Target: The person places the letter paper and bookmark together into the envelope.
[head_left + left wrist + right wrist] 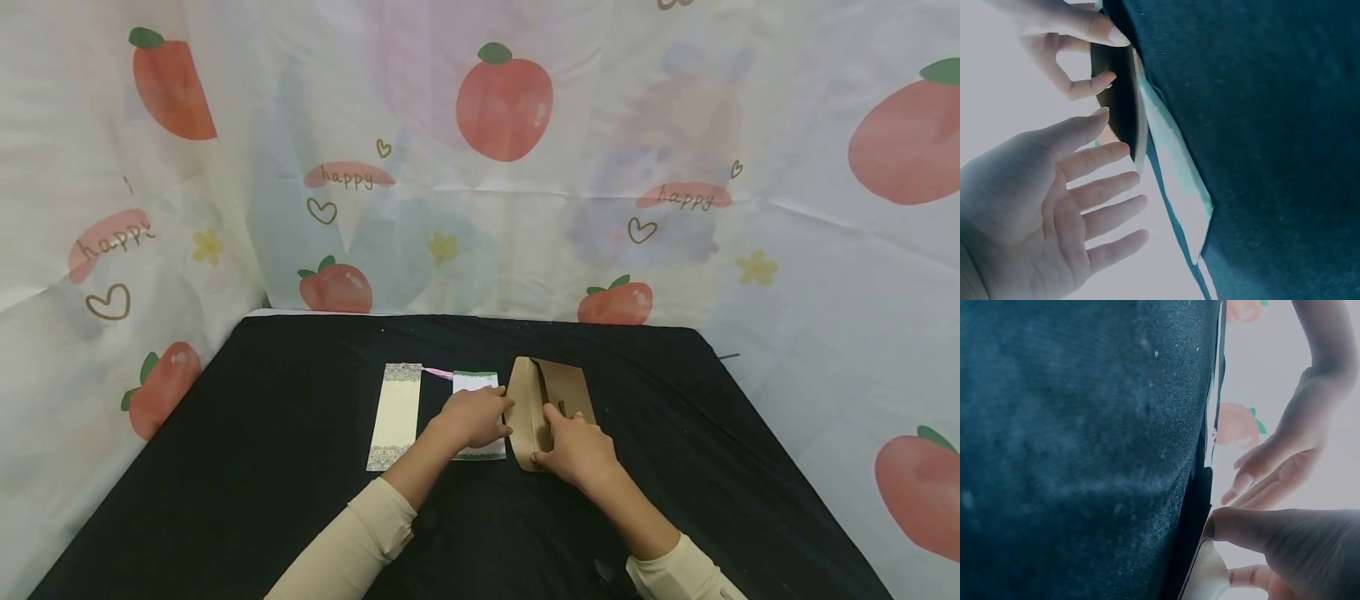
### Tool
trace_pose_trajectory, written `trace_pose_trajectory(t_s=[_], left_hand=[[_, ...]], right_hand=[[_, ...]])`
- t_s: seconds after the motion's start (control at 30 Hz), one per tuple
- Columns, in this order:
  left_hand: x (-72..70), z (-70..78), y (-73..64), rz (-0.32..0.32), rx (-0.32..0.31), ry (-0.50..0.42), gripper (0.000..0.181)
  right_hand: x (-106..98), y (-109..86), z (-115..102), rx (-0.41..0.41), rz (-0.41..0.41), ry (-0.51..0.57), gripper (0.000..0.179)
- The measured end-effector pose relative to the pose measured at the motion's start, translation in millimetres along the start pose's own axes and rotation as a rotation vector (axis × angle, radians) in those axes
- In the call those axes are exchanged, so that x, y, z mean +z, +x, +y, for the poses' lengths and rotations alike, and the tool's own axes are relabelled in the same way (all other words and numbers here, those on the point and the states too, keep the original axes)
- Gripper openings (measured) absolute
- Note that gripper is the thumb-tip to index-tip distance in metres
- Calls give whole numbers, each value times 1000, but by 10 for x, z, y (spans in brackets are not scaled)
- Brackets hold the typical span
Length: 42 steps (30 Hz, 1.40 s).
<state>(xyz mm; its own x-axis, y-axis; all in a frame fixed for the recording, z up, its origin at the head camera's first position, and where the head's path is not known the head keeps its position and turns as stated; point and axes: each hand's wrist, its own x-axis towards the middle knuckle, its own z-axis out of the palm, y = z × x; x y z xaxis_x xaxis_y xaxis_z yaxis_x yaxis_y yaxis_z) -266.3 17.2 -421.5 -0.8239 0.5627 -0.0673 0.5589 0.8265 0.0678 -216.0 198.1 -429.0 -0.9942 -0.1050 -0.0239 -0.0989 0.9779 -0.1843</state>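
A brown paper envelope point(522, 400) lies on the black cloth with its mouth gaping. My right hand point(581, 450) holds it at the near side, thumb on the edge and a bent finger at the opening; the left wrist view shows the dark gap point(1119, 100) beside these fingers. Just left of the envelope, my left hand point(476, 417) is over a white card with green ends point(476, 381), fingers extended toward the envelope's edge. In the left wrist view that hand point(1066, 200) has spread fingers and grips nothing; whether its fingertips touch the envelope is unclear.
Farther left lies a cream bookmark with patterned ends point(397, 408). A pink ribbon point(437, 372) runs between its top and the white card. Black cloth point(300, 500) covers the table, and a fruit-printed curtain point(420, 100) hangs behind and at both sides.
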Motion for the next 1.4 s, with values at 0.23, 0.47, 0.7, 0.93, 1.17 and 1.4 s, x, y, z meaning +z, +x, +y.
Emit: trace_pose_trajectory(t_s=[0.23,0.47,0.7,0.93,1.17,1.4], left_hand=[[-72,-47,-79,17,-28,-64,47],[-105,-118,-105,33,-39,-73,45],[-78,-241,-138,50,-64,-75,44],[-23,-378,-204,77,-120,-113,42],[9,-478,-267,89,-181,-191,40],[39,-525,-274,128,-259,-271,39]], right_hand=[[2,-5,4,4,-4,-2,67],[-10,-10,11,13,-9,5,68],[-18,-12,10,12,-7,10,67],[-20,-21,-1,12,-4,7,66],[-16,-28,-8,7,-7,13,66],[-2,-16,2,9,-9,8,66]])
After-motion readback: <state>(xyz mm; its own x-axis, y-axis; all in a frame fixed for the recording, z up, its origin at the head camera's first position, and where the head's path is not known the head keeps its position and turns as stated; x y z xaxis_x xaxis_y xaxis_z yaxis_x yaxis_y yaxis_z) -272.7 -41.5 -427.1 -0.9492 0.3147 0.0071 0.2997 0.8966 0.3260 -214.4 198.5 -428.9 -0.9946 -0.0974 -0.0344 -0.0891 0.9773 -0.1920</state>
